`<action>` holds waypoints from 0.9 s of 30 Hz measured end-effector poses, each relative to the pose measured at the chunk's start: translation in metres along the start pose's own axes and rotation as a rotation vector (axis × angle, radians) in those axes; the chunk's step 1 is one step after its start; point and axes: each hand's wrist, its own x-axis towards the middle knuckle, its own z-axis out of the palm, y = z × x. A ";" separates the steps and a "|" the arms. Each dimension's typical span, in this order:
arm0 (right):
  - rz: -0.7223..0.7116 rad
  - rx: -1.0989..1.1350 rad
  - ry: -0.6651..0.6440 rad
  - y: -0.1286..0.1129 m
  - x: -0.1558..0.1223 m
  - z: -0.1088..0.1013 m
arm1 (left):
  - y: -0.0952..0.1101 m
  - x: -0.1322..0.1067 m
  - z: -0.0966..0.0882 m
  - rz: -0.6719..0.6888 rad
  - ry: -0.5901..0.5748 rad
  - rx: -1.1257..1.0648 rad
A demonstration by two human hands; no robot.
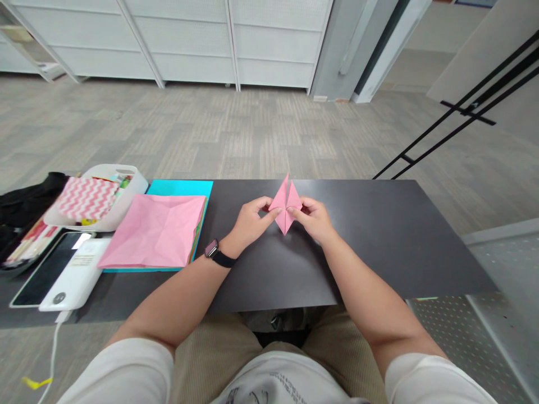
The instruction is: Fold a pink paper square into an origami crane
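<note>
A pink folded paper is held just above the dark table, shaped like a diamond with two points at the far end and a slit between them. My left hand pinches its left corner between thumb and fingers. On the opposite side my right hand grips the right corner the same way, thumb on top. Both thumbs rest near the middle of the paper. The fingertips underneath are partly hidden.
Left on the table lies a creased pink sheet over a stack of coloured paper with a blue sheet. Beyond are a white basket, a phone, a white power bank with a cable, and a black bag.
</note>
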 end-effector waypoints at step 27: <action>0.172 0.257 0.037 0.011 0.011 -0.002 | -0.023 0.007 0.009 -0.264 0.007 -0.262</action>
